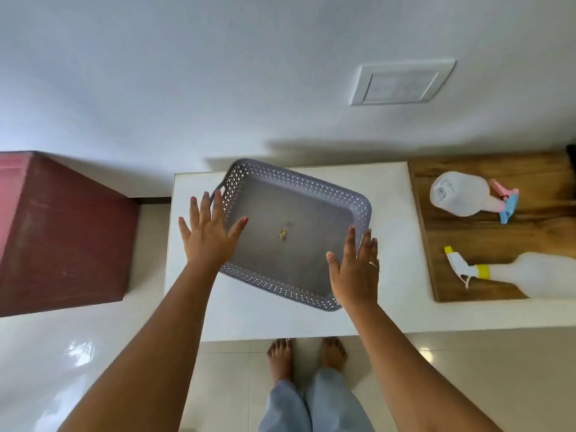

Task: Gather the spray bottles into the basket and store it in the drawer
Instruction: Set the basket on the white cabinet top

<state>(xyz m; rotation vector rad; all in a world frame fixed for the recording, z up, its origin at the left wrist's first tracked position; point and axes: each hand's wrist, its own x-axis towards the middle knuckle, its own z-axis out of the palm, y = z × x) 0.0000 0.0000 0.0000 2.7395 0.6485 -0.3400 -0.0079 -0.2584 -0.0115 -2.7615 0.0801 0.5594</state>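
A grey perforated basket (311,188) lies askew on the white cabinet top (389,244), empty but for a small scrap on its floor. My left hand (208,235) hovers over its left rim, fingers spread and straight. My right hand (355,269) is at the basket's right corner, fingers straight, holding nothing. Two clear spray bottles lie on their sides on the wooden board (530,232) to the right: one with a pink and blue nozzle (461,194), one with a yellow and white nozzle (530,274).
A dark red box (62,232) stands on the floor at the left. The white wall behind carries a switch plate (402,84). My bare feet (307,357) stand on glossy tiles before the cabinet.
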